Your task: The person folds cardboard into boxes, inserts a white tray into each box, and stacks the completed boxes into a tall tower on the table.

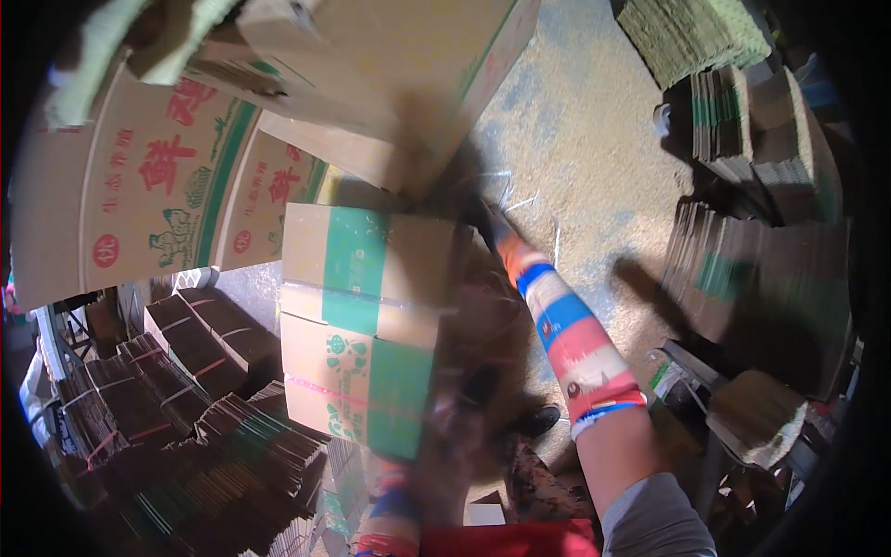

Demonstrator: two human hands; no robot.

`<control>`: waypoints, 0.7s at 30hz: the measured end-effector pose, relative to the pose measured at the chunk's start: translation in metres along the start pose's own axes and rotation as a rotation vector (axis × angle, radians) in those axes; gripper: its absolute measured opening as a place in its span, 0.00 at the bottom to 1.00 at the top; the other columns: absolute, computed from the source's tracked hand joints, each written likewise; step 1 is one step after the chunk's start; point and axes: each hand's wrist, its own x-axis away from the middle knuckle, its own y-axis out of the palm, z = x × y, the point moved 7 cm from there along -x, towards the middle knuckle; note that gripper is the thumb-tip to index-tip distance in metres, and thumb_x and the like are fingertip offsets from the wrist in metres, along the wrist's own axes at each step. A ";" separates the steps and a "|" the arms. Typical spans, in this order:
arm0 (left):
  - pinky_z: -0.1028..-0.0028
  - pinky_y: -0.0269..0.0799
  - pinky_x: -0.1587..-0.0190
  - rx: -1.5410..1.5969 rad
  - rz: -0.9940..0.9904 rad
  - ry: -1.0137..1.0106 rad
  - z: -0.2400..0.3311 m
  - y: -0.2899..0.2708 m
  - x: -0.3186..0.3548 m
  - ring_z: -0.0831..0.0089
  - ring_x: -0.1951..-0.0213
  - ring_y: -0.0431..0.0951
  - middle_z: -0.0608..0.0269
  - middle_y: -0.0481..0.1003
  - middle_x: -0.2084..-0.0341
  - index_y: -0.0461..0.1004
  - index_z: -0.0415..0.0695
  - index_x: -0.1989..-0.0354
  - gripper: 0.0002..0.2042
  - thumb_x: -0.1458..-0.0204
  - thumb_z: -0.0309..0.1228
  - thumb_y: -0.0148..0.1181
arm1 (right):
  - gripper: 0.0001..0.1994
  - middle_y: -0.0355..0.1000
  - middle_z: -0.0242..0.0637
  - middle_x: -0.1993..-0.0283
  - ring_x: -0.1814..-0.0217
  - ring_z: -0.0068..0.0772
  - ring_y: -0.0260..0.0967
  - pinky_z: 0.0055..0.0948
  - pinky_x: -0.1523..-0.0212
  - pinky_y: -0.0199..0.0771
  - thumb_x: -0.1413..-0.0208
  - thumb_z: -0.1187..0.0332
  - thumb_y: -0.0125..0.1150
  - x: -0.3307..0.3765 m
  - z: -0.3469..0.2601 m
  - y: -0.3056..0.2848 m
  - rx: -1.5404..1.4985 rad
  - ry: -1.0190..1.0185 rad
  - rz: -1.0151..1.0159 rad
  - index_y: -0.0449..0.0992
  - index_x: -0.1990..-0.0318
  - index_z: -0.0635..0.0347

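Observation:
A large brown cardboard box [371,84] with a green stripe hangs blurred at the top middle. My right hand [494,232], at the end of a sleeve striped red, blue and white, reaches up to the box's lower corner and grips it there; the fingers are smeared by motion. Below the box stands a bundle of flat brown-and-green cartons [362,325] tied with pink string. My left forearm [390,501] in the same striped sleeve rises at the bottom edge beside that bundle. The left hand itself is lost in a brown blur.
Big printed cartons [158,186] with red marks and green bands lean at the left. Tied stacks of flat cardboard [176,371] fill the lower left. More flat stacks [761,269] stand at the right and top right. Sandy floor [585,158] lies between them.

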 end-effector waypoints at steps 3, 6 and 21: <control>0.65 0.71 0.62 -0.021 0.023 -0.045 -0.006 -0.013 0.001 0.64 0.61 0.72 0.58 0.70 0.59 0.59 0.45 0.43 0.24 0.48 0.35 0.56 | 0.29 0.50 0.41 0.33 0.33 0.41 0.48 0.38 0.34 0.47 0.42 0.57 0.39 -0.043 -0.024 0.008 0.724 -0.140 0.045 0.50 0.34 0.58; 0.64 0.71 0.61 -0.007 0.061 -0.056 -0.004 -0.031 0.011 0.64 0.61 0.72 0.58 0.70 0.58 0.59 0.45 0.43 0.24 0.48 0.36 0.55 | 0.28 0.53 0.44 0.35 0.35 0.43 0.52 0.38 0.36 0.51 0.44 0.62 0.41 -0.042 -0.026 0.049 1.748 -0.321 -0.056 0.51 0.35 0.58; 0.63 0.69 0.57 0.061 0.120 -0.015 0.027 -0.079 0.029 0.64 0.58 0.71 0.59 0.70 0.55 0.61 0.46 0.42 0.24 0.46 0.42 0.50 | 0.28 0.63 0.34 0.40 0.40 0.28 0.60 0.29 0.38 0.56 0.41 0.51 0.50 0.098 0.033 -0.071 0.685 0.053 0.145 0.63 0.40 0.63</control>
